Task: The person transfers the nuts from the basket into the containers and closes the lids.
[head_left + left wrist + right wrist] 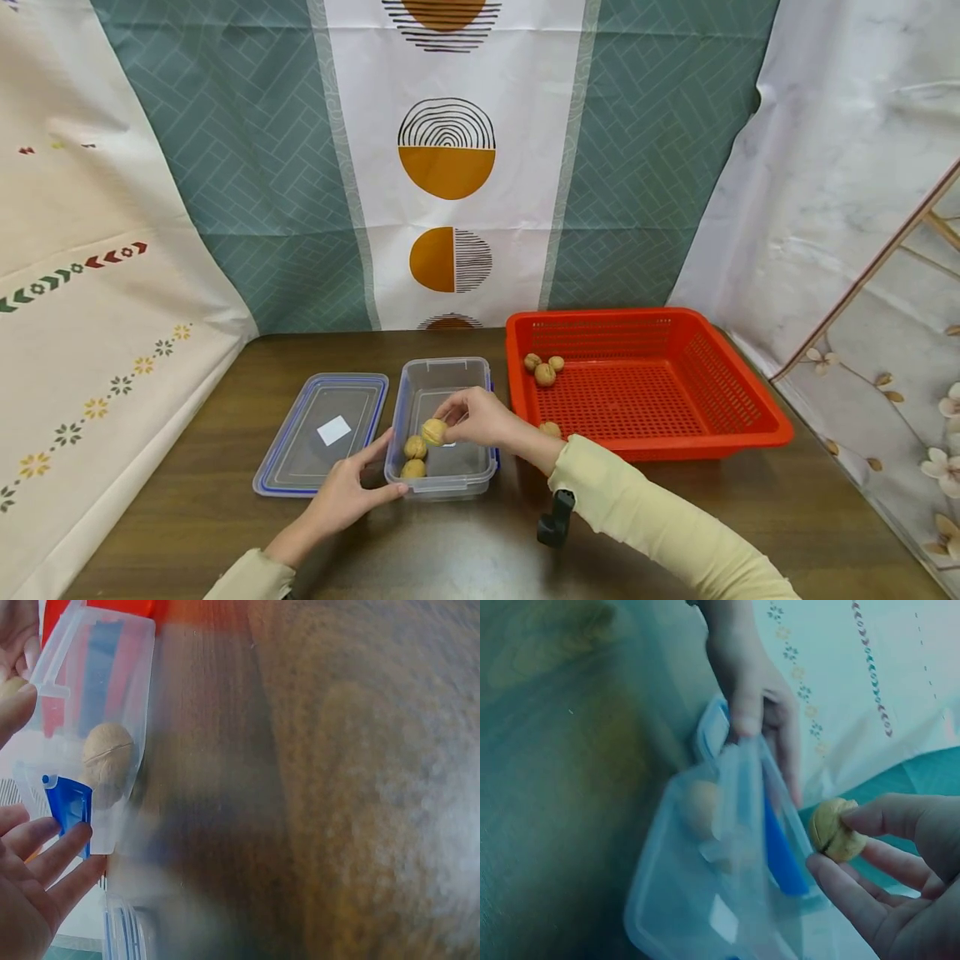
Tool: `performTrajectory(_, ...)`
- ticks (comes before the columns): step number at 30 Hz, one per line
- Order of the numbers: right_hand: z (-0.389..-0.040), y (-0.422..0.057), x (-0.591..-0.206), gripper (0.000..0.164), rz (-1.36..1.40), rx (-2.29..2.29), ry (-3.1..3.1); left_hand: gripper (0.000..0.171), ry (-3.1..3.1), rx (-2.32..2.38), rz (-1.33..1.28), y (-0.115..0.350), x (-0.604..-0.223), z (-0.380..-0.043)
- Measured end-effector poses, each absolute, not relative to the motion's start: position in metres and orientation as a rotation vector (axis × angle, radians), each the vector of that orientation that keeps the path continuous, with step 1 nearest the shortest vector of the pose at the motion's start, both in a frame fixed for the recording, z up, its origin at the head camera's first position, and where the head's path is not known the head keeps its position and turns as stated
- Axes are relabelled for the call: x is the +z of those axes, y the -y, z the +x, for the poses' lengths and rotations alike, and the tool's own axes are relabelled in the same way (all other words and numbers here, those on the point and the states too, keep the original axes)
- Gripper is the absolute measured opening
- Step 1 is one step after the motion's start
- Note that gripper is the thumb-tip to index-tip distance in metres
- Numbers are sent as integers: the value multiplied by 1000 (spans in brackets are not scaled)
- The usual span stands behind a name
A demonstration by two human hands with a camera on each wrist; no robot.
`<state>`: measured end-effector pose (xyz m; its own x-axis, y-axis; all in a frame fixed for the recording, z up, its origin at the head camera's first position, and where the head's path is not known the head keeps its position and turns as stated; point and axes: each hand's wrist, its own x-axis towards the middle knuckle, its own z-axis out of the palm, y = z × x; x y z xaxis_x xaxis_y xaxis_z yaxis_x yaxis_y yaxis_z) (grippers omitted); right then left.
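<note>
A clear plastic food container (474, 458) stands lidless on the table, with two walnuts (414, 459) near its front left corner. My left hand (345, 493) holds that corner, thumb at the front rim and fingers along the left side. In the left wrist view those fingers touch a blue latch (69, 810). Above the container's inside, my right hand (480, 419) pinches a walnut (433, 432) between thumb and fingertips. The right wrist view shows this walnut (834, 829) up close, clear of the container wall.
The container's clear lid (307, 454), with a blue seal and a white label, lies to the left. To the right stands a red plastic basket (720, 440); several walnuts (545, 375) lie along its left side. A patterned cloth (645, 150) hangs behind the table.
</note>
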<state>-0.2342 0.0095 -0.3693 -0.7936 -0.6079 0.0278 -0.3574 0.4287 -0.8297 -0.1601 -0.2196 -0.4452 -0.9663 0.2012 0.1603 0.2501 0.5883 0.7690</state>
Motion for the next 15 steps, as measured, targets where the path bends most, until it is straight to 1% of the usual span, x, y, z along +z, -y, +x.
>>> performTrajectory(7, -227, 2, -383, 20, -850, -1315, -2457, 77, 2751, -1333, -382, 221, -447, -161)
performTrajectory(15, -232, 8, -399, 20, -844, -1236, -2563, 77, 2729, -1344, -403, 221, -448, -161)
